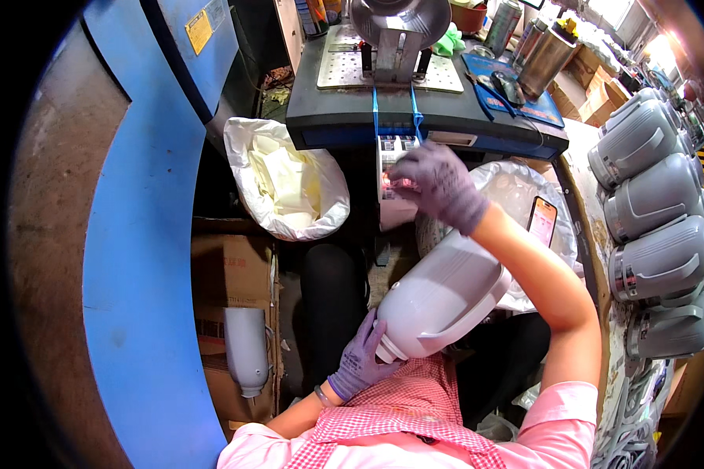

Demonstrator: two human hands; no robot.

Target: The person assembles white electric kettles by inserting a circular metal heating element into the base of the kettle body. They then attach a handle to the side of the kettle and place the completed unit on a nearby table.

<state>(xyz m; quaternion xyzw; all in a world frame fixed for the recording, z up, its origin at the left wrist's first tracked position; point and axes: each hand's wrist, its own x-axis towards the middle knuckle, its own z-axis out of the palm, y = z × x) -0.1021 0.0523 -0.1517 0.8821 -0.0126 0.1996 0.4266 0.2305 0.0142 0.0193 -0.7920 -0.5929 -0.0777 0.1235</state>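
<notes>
Your left grip (pixel 358 366) clasps the grey jug (pixel 438 297), tilted over your checked apron (pixel 403 399). Right grip (pixel 442 187) is at the labels (pixel 399 145); can't tell if pinching. Looks like label pickup; next needs a steady jug.

From head height, one fisheye looks down.

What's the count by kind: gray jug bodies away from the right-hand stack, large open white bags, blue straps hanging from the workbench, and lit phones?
Gray jug bodies: 2 (one in the left hand, one in the cardboard box)
Large open white bags: 2
Blue straps: 2
Lit phone: 1
Total: 7
</notes>
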